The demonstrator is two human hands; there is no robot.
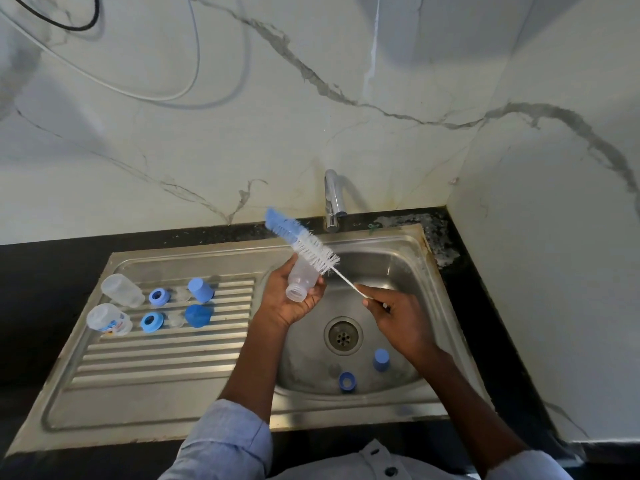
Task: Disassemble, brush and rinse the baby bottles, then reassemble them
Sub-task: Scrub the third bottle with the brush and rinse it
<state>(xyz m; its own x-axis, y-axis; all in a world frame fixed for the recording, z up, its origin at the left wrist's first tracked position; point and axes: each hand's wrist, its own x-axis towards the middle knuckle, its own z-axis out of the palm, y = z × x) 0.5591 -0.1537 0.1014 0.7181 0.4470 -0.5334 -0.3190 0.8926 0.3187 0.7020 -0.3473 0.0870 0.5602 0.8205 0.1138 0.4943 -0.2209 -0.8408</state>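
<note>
My left hand (289, 297) grips a clear bottle body (301, 280) over the sink basin, its threaded mouth toward me. My right hand (398, 318) pinches the wire handle of a blue and white bottle brush (304, 242); the bristles lie across the bottle's outside, not in it. On the drainboard (166, 355) lie two more clear bottles (121, 289) (109, 318), two blue rings (159, 296) (151, 322), two clear teats (182, 293) (176, 319) and two blue caps (200, 289) (198, 315). In the basin lie a blue ring (347, 381) and a blue cap (381, 359).
The chrome tap (333, 199) stands behind the basin with no water running. The drain (343, 336) sits in the middle of the steel sink (391, 265). A black counter (45, 268) surrounds the sink, with marble walls behind and to the right.
</note>
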